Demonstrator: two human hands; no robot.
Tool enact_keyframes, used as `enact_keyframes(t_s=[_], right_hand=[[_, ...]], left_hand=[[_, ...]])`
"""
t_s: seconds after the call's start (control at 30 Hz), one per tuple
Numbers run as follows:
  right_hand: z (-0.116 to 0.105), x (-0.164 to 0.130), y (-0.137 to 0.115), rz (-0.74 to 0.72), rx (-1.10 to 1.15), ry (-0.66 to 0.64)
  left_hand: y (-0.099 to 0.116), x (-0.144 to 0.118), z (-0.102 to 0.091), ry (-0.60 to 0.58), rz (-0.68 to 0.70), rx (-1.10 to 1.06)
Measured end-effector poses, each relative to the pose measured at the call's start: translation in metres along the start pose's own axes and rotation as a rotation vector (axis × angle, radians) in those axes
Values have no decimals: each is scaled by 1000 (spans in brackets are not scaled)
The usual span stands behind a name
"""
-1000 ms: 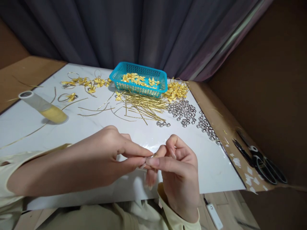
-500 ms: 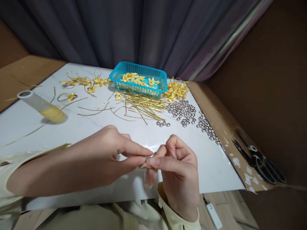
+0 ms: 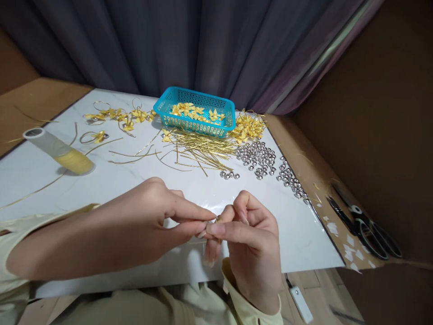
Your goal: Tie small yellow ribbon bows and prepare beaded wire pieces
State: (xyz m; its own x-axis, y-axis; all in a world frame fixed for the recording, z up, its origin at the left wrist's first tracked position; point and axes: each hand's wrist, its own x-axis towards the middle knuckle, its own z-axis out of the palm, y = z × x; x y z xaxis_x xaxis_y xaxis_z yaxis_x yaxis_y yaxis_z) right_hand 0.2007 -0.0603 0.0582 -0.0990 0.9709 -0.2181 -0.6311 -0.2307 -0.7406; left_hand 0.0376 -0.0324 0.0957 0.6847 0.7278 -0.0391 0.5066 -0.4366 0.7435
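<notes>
Both hands, left hand (image 3: 149, 221) and right hand (image 3: 250, 239), are pinching a tiny silver piece (image 3: 214, 220) at lower centre, fingertip grips closed tight for control, above the white surface (image 3: 304, 234).

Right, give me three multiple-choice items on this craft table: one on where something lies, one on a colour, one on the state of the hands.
1. Where do the scissors lie?
A. in the basket
B. on the brown surface right of the white board
C. under the left hand

2. What colour is the basket?
A. red
B. white
C. blue

3. How do the left hand and right hand stand?
A. fingertips pinched together on a tiny piece
B. both flat on the board
C. far apart

Answers: 1 B, the scissors sit off the white board; 2 C, its mesh walls are bright blue; 3 A, the fingertips meet above the board.
</notes>
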Motion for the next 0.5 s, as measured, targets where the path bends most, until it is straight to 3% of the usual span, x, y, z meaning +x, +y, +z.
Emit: enact_keyframes(t_s=[0.5], right_hand=[[-2,-1,1,4,-11,-26]], left_hand=[[1,0,0,3,4,-11]])
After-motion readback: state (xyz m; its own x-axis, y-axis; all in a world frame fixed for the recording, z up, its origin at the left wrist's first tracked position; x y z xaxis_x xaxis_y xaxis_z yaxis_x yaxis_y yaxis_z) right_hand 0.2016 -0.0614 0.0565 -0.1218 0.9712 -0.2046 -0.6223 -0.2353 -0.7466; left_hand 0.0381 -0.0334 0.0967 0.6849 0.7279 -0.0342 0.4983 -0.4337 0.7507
